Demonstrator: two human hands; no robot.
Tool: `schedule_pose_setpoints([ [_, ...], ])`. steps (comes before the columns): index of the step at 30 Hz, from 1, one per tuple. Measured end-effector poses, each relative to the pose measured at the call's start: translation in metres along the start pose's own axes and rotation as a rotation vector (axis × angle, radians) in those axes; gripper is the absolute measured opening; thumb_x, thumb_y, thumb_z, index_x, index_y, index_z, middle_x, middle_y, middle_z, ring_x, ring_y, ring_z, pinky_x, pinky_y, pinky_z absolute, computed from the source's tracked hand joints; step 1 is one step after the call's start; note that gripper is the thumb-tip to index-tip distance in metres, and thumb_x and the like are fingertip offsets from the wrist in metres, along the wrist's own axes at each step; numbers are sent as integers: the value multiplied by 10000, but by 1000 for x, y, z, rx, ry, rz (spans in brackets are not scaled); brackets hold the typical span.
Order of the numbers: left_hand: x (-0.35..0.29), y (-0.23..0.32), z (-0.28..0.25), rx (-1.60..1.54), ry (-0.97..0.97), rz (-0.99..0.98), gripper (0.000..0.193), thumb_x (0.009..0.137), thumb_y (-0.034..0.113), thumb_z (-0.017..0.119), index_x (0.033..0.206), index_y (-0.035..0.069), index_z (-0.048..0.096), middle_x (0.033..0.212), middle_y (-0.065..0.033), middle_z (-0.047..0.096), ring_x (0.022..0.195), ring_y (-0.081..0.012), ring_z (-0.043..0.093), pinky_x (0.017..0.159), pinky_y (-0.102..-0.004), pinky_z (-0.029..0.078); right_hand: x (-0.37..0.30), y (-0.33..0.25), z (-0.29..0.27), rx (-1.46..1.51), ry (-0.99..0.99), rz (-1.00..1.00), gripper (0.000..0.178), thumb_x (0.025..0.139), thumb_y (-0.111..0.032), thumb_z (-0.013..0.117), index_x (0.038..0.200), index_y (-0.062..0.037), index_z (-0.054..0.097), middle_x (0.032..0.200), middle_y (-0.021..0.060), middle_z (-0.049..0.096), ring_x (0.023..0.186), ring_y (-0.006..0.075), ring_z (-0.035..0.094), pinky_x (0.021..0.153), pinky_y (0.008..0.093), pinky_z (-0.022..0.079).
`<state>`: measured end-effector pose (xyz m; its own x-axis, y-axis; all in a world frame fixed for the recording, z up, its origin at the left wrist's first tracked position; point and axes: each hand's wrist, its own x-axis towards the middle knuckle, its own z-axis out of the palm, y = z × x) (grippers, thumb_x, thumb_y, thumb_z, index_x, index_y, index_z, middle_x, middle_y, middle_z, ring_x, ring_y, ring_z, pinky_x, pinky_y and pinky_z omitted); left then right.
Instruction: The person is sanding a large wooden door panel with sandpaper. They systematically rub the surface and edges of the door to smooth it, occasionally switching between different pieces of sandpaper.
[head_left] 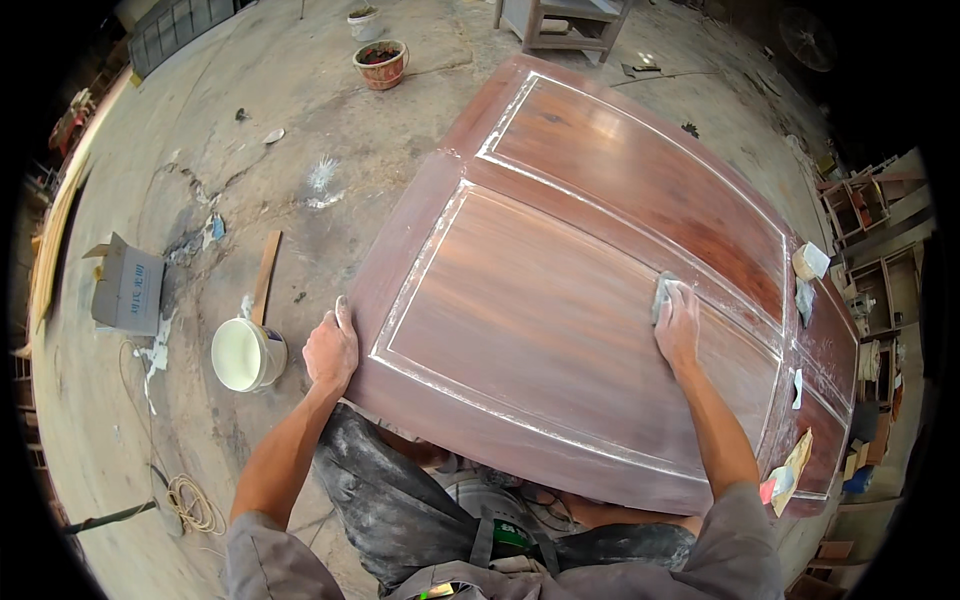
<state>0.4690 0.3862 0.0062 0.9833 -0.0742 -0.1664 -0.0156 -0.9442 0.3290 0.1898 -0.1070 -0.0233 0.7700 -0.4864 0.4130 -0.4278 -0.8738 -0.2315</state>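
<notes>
Remotely, I judged the panel (540, 310) under the right hand (680, 324), clamped on a soft-looking pad (661, 291), stiff and heavy, best held by the rim (374, 318) beside the left hand (331, 348), whose grip I couldn't tell.

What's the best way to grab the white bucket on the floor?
Probably by the right-hand rim of the white bucket, from above, on the side nearest the left hand. Its round mouth is open, leaving an edge that should be easy to pinch; the wooden strip is at its far side.
</notes>
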Motion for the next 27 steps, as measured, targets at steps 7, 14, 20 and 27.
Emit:
schedule_pose_setpoints([
  [7, -2, -4, 3, -51, -1, 39, 627, 1090, 504, 332, 972, -1, 684, 878, -292, 708, 882, -495, 680, 832, -572, 510, 126, -224, 102, 195, -172, -250, 407, 919, -167, 624, 1283, 15, 616, 1283, 224, 567, 1212, 430, 512, 1078, 517, 411],
  [14, 3, 1, -2, -93, -14, 37, 623, 1090, 502, 336, 990, 3, 696, 880, -272, 722, 878, -476, 696, 829, -556, 522, 103, -184, 97, 84, -135, -174, 408, 930, -167, 614, 1298, 10, 612, 1305, 214, 560, 1236, 430, 499, 1082, 520, 405],
  [20, 4, -4, -2, -78, -56, 29, 648, 1084, 526, 331, 1016, -2, 701, 912, -283, 724, 904, -480, 696, 855, -555, 524, 146, -271, 136, 96, -173, -266, 377, 960, -153, 578, 1303, -1, 614, 1303, 206, 578, 1209, 419, 538, 1060, 495, 443],
  [27, 3, 6, 1, -122, -77, 26, 661, 1085, 537, 317, 1044, -2, 698, 954, -282, 725, 937, -473, 694, 875, -541, 523, -6, 57, -41, -187, -142, 129, 328, 952, -95, 490, 1226, 10, 634, 1272, 219, 603, 1202, 404, 565, 1052, 490, 449],
])
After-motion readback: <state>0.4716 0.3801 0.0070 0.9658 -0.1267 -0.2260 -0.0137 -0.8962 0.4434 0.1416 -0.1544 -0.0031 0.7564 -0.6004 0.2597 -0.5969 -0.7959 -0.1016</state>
